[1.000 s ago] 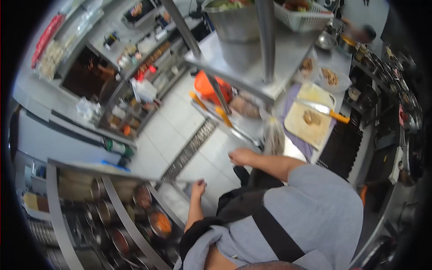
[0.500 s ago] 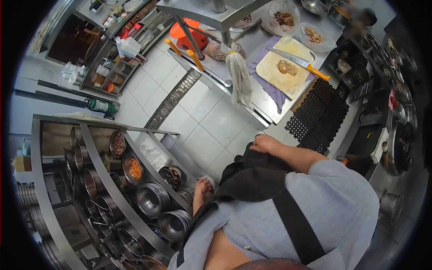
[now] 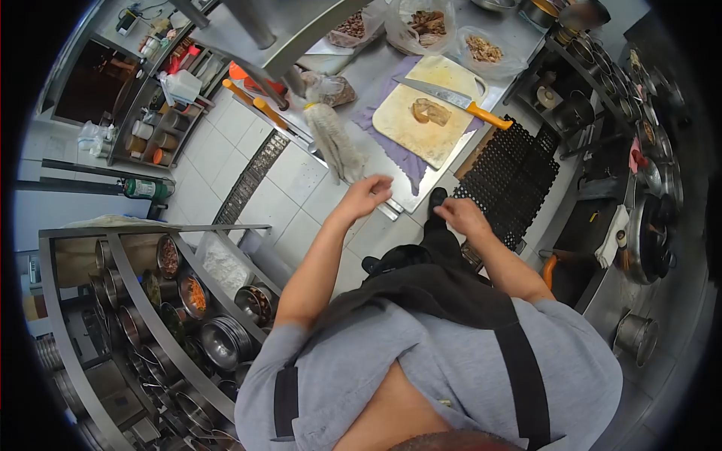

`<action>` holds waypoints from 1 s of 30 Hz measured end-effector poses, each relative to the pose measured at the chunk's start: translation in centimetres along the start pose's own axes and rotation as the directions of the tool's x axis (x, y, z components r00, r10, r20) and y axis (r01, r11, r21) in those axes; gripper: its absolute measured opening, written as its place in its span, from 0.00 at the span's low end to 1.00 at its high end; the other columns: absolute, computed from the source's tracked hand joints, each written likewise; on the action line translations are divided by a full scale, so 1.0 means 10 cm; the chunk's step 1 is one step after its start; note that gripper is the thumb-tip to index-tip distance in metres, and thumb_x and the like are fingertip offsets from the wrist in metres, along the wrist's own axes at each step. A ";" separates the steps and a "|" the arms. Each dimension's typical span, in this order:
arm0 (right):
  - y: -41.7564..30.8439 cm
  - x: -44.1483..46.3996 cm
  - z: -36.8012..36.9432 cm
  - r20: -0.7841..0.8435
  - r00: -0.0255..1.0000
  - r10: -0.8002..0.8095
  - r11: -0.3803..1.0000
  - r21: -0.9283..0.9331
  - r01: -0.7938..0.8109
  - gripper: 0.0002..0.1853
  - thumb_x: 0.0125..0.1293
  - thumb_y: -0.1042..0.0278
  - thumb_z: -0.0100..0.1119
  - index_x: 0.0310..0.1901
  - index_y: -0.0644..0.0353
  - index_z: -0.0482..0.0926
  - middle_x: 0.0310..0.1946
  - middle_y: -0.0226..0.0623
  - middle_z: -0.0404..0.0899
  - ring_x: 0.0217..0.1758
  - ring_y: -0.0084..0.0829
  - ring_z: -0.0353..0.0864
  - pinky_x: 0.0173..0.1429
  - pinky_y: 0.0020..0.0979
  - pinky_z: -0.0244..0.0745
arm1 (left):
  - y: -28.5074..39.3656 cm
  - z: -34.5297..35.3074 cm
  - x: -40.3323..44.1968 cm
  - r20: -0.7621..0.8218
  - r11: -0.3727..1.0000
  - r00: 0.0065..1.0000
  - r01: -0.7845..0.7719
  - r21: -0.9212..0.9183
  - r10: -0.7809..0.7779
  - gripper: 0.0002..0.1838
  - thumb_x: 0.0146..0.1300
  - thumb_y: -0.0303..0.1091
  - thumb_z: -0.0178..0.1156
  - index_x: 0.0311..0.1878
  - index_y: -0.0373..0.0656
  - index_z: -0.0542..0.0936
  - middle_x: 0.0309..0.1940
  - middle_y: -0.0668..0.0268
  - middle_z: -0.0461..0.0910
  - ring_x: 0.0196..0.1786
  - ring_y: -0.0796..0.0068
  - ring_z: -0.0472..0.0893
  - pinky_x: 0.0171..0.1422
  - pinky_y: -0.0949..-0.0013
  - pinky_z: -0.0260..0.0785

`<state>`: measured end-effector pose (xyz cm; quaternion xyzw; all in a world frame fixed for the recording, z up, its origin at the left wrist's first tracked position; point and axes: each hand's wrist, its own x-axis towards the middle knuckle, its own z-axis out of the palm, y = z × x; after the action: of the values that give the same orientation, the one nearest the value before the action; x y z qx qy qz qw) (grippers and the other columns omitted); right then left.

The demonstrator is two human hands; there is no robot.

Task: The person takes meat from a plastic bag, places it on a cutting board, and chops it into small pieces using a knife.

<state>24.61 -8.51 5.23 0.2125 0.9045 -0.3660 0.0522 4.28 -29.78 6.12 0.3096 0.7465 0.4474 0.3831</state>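
My left hand (image 3: 364,198) is raised in front of the steel table's near corner, fingers stretched out and holding nothing. It is nearest to a whitish cloth (image 3: 335,143) hanging at the table's side. My right hand (image 3: 461,216) is in front of the table too, its fingers loosely bent and apart with nothing visible in them. Beyond both hands lies a cutting board (image 3: 406,139) on a purple cloth (image 3: 410,171). On the board rest a piece of cooked-looking meat (image 3: 431,112) and a knife (image 3: 444,95) with a yellow handle.
Plastic bags of food (image 3: 485,51) stand at the table's back. To the left is a steel rack (image 3: 154,293) with bowls and pots. A black rubber mat (image 3: 508,177) covers floor at the right, beside a stove with pans (image 3: 647,233). Another person is at the far right.
My left hand has moved from beside the rack's bowls up to the table's corner. My right hand has shifted slightly right and loosened. The view has turned and come closer to the table.
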 end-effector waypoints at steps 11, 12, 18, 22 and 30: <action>0.83 1.52 -1.47 -0.299 0.947 -0.118 0.993 -0.033 0.114 0.14 0.63 0.61 0.64 0.44 0.62 0.82 0.37 0.49 0.81 0.43 0.52 0.81 0.49 0.45 0.76 | 0.24 0.10 1.26 -0.513 0.866 0.858 0.275 0.418 -0.025 0.12 0.59 0.34 0.56 0.41 0.43 0.85 0.36 0.50 0.84 0.41 0.49 0.84 0.48 0.54 0.77; 0.91 1.62 -1.52 -0.297 0.930 -0.214 0.974 -0.135 0.181 0.15 0.62 0.63 0.65 0.47 0.61 0.81 0.41 0.48 0.81 0.45 0.52 0.80 0.50 0.45 0.75 | 0.18 0.12 1.24 -0.527 0.861 0.848 0.310 0.403 -0.058 0.12 0.59 0.34 0.56 0.41 0.43 0.85 0.36 0.50 0.84 0.41 0.49 0.84 0.48 0.54 0.77; 1.27 2.01 -1.66 -0.074 0.936 -0.344 0.911 -0.267 0.314 0.22 0.60 0.66 0.66 0.56 0.59 0.77 0.44 0.48 0.79 0.51 0.51 0.79 0.54 0.47 0.75 | 0.17 0.51 1.16 -0.455 0.785 0.883 0.361 0.503 -0.114 0.08 0.56 0.33 0.58 0.35 0.43 0.84 0.35 0.54 0.84 0.41 0.50 0.83 0.47 0.51 0.76; 1.34 2.06 -1.65 0.029 0.964 -0.263 0.937 -0.232 0.262 0.26 0.60 0.67 0.66 0.62 0.55 0.73 0.46 0.49 0.78 0.51 0.52 0.78 0.55 0.48 0.74 | 0.19 0.69 1.17 -0.514 0.771 0.850 0.402 0.494 -0.114 0.07 0.56 0.33 0.60 0.34 0.42 0.82 0.35 0.56 0.84 0.43 0.51 0.83 0.47 0.53 0.75; 1.46 2.15 -1.65 0.070 0.963 -0.259 0.954 -0.139 0.266 0.31 0.59 0.71 0.64 0.66 0.52 0.68 0.51 0.52 0.79 0.54 0.53 0.78 0.58 0.47 0.74 | 0.12 0.60 1.14 -0.646 0.905 0.713 0.418 0.082 -0.271 0.06 0.56 0.30 0.60 0.35 0.40 0.83 0.32 0.57 0.85 0.38 0.52 0.84 0.45 0.55 0.76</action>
<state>12.41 19.59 2.49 0.0767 0.9475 -0.3075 0.0417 3.63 -17.54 1.99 0.0401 0.9198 0.3578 0.1559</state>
